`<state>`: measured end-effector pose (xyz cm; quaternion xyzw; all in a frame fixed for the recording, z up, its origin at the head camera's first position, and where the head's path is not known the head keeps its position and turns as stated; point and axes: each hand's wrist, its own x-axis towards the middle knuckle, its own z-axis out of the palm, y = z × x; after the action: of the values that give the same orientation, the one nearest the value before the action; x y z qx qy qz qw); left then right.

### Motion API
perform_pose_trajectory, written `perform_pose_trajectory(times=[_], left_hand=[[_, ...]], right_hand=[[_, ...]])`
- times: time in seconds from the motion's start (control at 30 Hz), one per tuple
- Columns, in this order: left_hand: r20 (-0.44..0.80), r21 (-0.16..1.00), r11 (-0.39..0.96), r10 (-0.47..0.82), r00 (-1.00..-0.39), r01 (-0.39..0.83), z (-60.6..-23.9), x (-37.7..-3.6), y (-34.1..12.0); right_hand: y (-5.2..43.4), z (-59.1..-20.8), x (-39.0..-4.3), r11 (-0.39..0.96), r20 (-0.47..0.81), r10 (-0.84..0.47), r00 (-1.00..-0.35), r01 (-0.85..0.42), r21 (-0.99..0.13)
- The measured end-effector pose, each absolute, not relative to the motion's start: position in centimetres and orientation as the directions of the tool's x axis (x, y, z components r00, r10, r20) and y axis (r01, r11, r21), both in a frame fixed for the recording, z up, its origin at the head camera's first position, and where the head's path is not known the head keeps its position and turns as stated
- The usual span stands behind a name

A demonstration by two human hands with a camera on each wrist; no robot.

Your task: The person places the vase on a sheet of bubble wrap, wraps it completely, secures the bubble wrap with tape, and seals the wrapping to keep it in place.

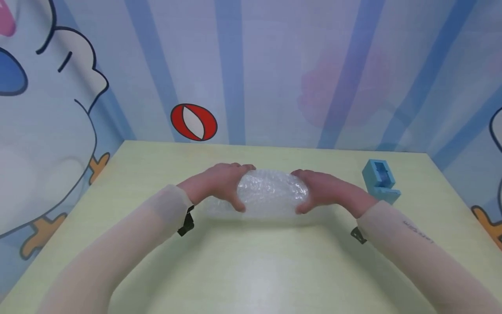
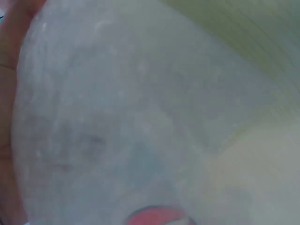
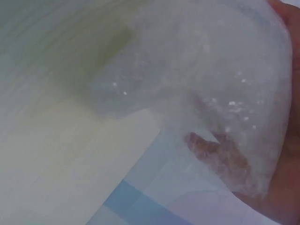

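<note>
While both grips hold plastic, a striped wall backs the table

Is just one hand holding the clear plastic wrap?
No, the left hand and right hand grip the clear plastic wrap from opposite sides.

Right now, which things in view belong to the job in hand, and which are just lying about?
In the job:
- clear plastic wrap, held between both hands
- left hand, gripping one end
- right hand, gripping the other

Lying about, it seems:
- light-blue object, untouched on the table
</note>
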<state>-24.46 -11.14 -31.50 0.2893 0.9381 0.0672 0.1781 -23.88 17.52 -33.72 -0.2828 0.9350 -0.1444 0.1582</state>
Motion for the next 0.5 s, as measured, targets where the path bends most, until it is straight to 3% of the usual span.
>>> perform_pose_trajectory(times=[0.23,0.4,0.5], left_hand=[[-0.439,0.351,0.822,0.567,-0.697,0.447,-31.0,-24.6,-11.7],[-0.469,0.484,0.805,0.570,-0.674,0.344,-31.2,-25.6,-12.0],[-0.451,0.518,0.783,0.592,-0.668,0.344,-31.0,-25.6,-12.3]], right_hand=[[17.6,-32.5,-23.8,0.794,-0.393,-0.595,-0.701,-0.434,-0.426],[17.7,-32.3,-25.4,0.790,-0.462,-0.609,-0.644,-0.439,-0.429],[17.6,-32.2,-26.2,0.791,-0.497,-0.610,-0.617,-0.436,-0.430]])
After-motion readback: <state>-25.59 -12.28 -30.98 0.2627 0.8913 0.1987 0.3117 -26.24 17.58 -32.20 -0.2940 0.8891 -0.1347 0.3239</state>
